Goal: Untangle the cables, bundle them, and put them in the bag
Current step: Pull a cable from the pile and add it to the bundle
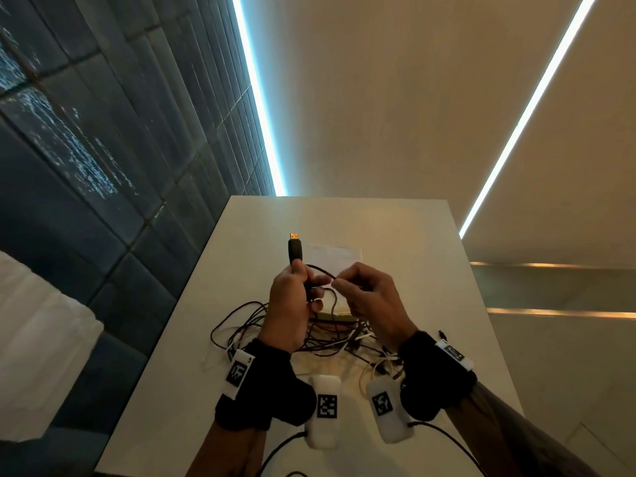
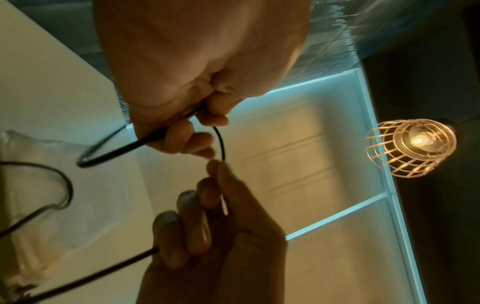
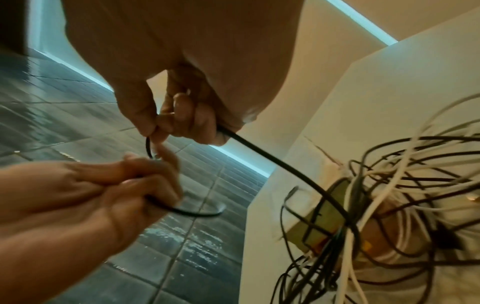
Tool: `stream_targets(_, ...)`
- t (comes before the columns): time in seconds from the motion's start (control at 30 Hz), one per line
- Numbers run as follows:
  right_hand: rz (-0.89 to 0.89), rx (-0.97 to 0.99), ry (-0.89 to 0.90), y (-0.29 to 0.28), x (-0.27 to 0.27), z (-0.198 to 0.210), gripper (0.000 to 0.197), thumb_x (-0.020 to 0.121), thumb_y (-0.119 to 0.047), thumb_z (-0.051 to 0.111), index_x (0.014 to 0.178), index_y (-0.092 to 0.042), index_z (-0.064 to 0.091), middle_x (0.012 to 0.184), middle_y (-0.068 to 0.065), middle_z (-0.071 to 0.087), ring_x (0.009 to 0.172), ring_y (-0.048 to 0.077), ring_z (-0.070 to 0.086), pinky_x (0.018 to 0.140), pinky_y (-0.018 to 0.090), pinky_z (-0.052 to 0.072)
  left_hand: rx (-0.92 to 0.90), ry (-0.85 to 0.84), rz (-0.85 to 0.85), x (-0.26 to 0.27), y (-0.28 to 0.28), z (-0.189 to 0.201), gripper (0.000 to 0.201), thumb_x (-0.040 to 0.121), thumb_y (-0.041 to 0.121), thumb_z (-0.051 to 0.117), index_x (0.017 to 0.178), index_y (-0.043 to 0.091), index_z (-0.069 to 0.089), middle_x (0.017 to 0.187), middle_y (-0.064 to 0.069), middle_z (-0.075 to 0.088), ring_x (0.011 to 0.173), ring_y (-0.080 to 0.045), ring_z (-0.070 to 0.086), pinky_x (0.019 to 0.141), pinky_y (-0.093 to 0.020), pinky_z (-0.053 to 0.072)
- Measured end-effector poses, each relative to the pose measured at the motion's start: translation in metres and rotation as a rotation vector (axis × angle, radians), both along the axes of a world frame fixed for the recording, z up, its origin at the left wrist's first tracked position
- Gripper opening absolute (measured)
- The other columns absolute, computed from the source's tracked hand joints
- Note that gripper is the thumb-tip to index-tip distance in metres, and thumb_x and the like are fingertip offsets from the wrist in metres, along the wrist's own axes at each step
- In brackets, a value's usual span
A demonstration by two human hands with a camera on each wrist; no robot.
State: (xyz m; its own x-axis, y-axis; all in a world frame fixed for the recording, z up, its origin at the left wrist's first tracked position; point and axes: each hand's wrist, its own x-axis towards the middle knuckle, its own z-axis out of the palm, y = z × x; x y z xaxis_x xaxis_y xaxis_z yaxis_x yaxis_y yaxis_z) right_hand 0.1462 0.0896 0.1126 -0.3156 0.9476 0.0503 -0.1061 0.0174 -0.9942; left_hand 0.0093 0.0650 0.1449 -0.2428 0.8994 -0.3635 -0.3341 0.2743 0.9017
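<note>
My left hand [image 1: 303, 287] grips a black USB cable [image 1: 295, 251] just below its plug, which points up and away with a gold tip. My right hand [image 1: 340, 282] pinches the same cable's thin cord [image 2: 222, 144] a short loop away from the left fingers. From the right hand [image 3: 166, 127] the cord [image 3: 272, 164] runs down into a tangle of black and white cables [image 1: 309, 333] on the white table [image 1: 413, 270]. The tangle [image 3: 389, 205] lies under both hands. A flat clear plastic bag [image 1: 335, 256] lies on the table beyond the hands and shows again as the bag [image 2: 78, 195].
A yellow-green flat item [image 1: 339, 317] lies under the tangle. Dark tiled wall [image 1: 86, 166] runs along the table's left edge. A white cushion [image 1: 34, 339] sits low on the left. The table's far edge [image 1: 337, 198] and right edge drop off to floor.
</note>
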Motion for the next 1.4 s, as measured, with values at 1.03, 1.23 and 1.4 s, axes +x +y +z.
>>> stream_targets(1.03, 0.083, -0.220, -0.343, -0.011, 0.008, -0.119, 0.033, 0.101, -0.009, 0.042, 0.074, -0.012, 0.061, 0.075, 0.006, 0.057, 0.061, 0.013, 0.045, 0.057, 0.029, 0.040, 0.336, -0.317, -0.093, -0.027, 0.001, 0.017, 0.032, 0.103, 0.025, 0.032, 0.075, 0.014, 0.045, 0.053, 0.005, 0.036, 0.038, -0.004, 0.023, 0.034, -0.018, 0.021)
stream_targets(1.23, -0.063, -0.125, -0.082, 0.007, -0.011, -0.040, 0.018, 0.094, -0.015, 0.060, 0.083, -0.003, 0.070, 0.055, -0.004, 0.048, 0.053, 0.016, 0.042, 0.049, 0.025, 0.037, 0.045, -0.116, 0.000, -0.022, -0.005, -0.009, 0.032, 0.105, 0.024, 0.031, 0.077, 0.014, 0.045, 0.059, -0.002, 0.044, 0.037, -0.008, 0.026, 0.035, -0.019, 0.019)
stream_targets(1.4, 0.080, 0.018, -0.058, 0.004, -0.023, 0.002, 0.016, 0.092, -0.017, 0.063, 0.079, -0.013, 0.072, 0.059, -0.004, 0.052, 0.057, 0.019, 0.042, 0.053, 0.029, 0.036, 0.042, -0.037, 0.139, -0.024, -0.006, -0.005, 0.029, 0.105, 0.022, 0.033, 0.080, 0.014, 0.045, 0.066, -0.007, 0.060, 0.042, -0.010, 0.038, 0.038, -0.020, 0.026)
